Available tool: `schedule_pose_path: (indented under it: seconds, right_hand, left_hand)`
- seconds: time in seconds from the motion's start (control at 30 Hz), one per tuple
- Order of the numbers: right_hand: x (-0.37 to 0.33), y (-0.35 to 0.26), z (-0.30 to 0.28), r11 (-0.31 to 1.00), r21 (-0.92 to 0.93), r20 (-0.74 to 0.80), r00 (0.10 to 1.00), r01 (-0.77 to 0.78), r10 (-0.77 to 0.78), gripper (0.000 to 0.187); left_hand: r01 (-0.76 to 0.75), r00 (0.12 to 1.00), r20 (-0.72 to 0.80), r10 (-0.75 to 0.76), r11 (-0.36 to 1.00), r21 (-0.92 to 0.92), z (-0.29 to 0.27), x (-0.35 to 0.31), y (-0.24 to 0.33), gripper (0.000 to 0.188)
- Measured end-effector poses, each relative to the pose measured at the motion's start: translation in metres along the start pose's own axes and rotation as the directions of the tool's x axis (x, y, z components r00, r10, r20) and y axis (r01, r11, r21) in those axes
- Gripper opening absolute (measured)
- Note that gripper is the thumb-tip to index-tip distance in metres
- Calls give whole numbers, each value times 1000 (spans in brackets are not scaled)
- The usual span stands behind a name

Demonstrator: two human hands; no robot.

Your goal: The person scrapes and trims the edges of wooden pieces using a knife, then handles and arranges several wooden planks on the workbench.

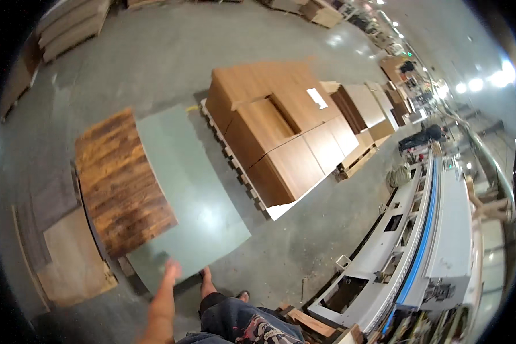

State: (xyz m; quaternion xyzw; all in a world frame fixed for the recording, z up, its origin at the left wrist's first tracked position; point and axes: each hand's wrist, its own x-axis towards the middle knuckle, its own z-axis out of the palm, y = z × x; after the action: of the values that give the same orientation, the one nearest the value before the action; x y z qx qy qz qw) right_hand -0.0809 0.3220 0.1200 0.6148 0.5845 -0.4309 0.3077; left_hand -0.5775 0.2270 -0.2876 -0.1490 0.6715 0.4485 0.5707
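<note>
My left hand [172, 268] reaches out over the near edge of a large pale green board [183, 172]. Motion smears its fingers, so whether it touches the board or hangs just above it I cannot tell. Panels with a dark, rustic wood grain [120, 183] lie across the green board's left part. No part of my right hand shows.
Stacked brown wood-grain panels [281, 126] stand on a pallet [229, 155] beyond the green board. Left lie grey and tan boards [69, 252]. A long machine with a blue strip [410, 281] runs along the right, with a person [421, 137] near its far end.
</note>
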Motion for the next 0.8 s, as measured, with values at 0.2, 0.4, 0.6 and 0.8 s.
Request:
schedule_pose_path:
  seconds: [0.2,0.4,0.6,0.8]
  right_hand:
    - [-19,72,40,990,27,-51,989,138,-136,35]
    - [-11,156,108,964,22,-100,960,263,-260,34]
    - [-14,168,147,967,-60,-286,924,247,-254,26]
    - [-57,166,158,964,33,-397,889,262,-228,27]
  left_hand:
    - [-282,865,488,-116,691,666,14,-133,-86,47]
    - [-194,908,399,-123,721,665,-14,-249,-106,50]
    - [-115,928,369,-50,905,411,-41,-335,-115,52]
    - [-79,908,417,-26,969,233,-42,-379,-137,55]
